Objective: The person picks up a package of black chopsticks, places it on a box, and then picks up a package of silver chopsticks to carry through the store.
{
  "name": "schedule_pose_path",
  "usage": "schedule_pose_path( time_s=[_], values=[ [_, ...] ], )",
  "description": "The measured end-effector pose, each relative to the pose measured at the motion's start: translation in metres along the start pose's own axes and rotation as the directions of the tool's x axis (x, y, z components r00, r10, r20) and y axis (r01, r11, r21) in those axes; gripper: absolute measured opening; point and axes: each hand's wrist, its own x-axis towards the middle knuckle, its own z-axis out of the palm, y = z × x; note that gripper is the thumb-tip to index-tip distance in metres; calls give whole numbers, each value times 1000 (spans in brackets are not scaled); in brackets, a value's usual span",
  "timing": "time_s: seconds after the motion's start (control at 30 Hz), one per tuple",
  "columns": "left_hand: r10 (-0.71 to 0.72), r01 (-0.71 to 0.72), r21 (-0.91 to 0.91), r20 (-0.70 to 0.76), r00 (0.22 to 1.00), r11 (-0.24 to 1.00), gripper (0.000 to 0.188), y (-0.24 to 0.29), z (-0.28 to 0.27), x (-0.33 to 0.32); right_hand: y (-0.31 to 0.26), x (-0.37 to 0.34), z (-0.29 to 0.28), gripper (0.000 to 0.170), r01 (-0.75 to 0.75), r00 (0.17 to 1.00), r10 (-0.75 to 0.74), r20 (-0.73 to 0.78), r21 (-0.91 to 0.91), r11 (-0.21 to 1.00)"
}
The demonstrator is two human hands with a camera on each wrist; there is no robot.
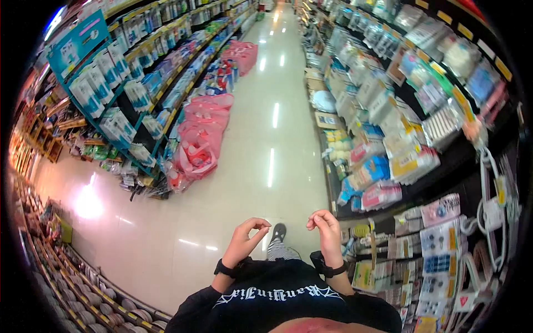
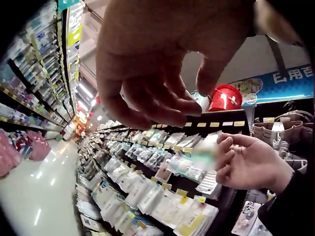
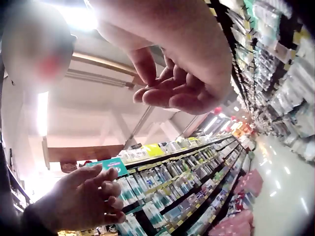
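Both hands hover in front of the person's waist over a shop aisle, a gap between them. The left hand (image 1: 245, 240) has its fingers loosely bent with the thumb apart from them, and nothing is in it. Opposite it, the right hand (image 1: 328, 233) hangs with softly curled fingers, also holding nothing. The left wrist view has the left hand (image 2: 152, 64) large at the top and the right hand (image 2: 253, 164) lower right. In the right wrist view, the right hand (image 3: 182, 78) shows bent fingers near the thumb, and the left hand (image 3: 83, 199) is lower left.
Shelves of packaged goods (image 1: 411, 161) line the right side, with hanging packets (image 1: 438, 244) close by the right arm. On the left is another shelf row (image 1: 116, 83), with pink bags (image 1: 197, 144) along its foot. Shiny floor (image 1: 266, 127) runs between. A red bucket (image 2: 225, 97) stands atop a shelf.
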Motion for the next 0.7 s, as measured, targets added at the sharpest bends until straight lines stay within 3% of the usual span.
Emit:
schedule_pose_path(
  time_s=[0.13, 0.3, 0.4, 0.5, 0.7],
  values=[
    [64, -62, 76, -26, 998, 995, 13, 8, 4, 56, -4, 66, -17, 14, 38, 998, -37, 41, -17, 999],
    [171, -184, 236, 75, 982, 954, 14, 30, 6, 132, -15, 137, -41, 14, 98, 995, -97, -26, 24, 995],
    [127, -148, 295, 89, 988, 944, 15, 31, 9, 170, -14, 167, -50, 13, 80, 997, -78, -27, 50, 996],
    [201, -212, 291, 69, 977, 933, 14, 22, 13, 200, -9, 192, -62, 13, 12, 1000, -12, -13, 46, 999],
    [105, -113, 270, 42, 994, 956, 16, -6, 6, 241, 11, 247, -74, 14, -81, 996, 82, -24, 25, 996]
  ],
)
